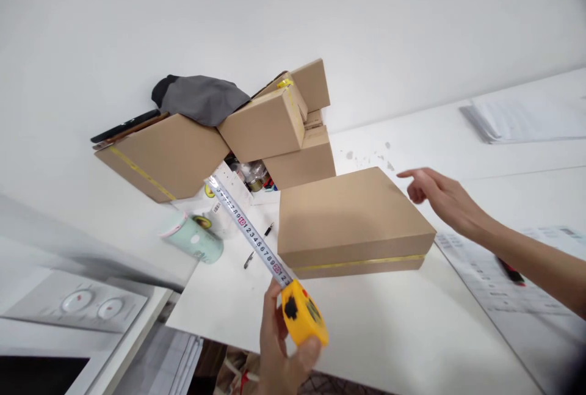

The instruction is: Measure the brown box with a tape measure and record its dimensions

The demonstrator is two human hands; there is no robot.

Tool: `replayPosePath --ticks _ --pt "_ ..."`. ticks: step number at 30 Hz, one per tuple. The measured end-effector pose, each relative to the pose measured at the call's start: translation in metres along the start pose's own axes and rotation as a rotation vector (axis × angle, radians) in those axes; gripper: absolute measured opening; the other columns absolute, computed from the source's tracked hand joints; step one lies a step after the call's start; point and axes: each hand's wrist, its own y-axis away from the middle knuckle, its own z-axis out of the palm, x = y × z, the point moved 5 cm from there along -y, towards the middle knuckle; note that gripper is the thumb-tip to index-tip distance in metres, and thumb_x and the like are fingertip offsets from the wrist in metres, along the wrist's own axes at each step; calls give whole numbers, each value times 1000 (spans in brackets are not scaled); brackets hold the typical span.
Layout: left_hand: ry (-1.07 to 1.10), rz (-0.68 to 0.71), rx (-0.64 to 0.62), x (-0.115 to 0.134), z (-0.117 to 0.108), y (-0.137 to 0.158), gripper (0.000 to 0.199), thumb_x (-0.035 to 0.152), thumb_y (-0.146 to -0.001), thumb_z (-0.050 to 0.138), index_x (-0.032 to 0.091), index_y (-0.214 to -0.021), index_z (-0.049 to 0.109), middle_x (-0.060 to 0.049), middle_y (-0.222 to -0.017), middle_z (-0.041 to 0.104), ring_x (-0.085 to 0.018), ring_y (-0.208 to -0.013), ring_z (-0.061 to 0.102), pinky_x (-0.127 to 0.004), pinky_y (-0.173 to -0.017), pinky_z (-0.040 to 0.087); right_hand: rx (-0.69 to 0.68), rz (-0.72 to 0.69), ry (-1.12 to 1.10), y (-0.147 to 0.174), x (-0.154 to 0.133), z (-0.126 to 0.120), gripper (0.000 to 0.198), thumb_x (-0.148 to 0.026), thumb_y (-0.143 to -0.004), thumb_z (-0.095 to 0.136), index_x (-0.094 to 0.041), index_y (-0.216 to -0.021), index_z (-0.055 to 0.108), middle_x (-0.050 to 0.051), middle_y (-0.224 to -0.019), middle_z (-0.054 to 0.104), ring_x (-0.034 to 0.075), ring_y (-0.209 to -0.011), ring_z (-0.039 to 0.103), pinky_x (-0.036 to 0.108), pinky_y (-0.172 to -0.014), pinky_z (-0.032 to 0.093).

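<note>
Low in the view, my left hand [286,352] is closed around a yellow tape measure [304,315]. Its white blade [249,233] is pulled out and slants up and left over the table, the end free near a taped carton. My right hand [433,193] holds nothing: its index finger points left and the other fingers curl in loosely. That fingertip is just off the far right edge of a closed brown cardboard box [348,218], with yellow tape along its front side. The box lies flat on the white table [366,315], right of the blade.
Cardboard boxes [263,126] are stacked at the back with a grey cloth [201,99] on top. A mint-green cup [196,239] lies tilted at left, near two pens [268,229]. A microwave [91,303] stands lower left. Papers [526,117] and a red-black cutter-like tool [511,273] are at right.
</note>
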Motion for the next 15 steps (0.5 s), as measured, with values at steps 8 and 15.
replayPosePath --ticks 8,15 --pt "113 -33 -169 -4 5 -44 76 57 -56 88 22 -117 60 -5 -90 67 -20 -75 62 -29 -64 52 -14 -185 82 56 -2 -10 49 -64 -91 48 -34 -125 66 6 -112 70 26 -92 63 39 -78 51" --pt "43 28 -250 45 20 -63 73 55 -58 87 23 -118 60 -3 -91 66 -21 -75 62 -29 -62 51 72 -68 281 13 -71 -38 48 -70 -87 52 -26 -91 72 4 -74 67 22 -70 57 34 -60 38"
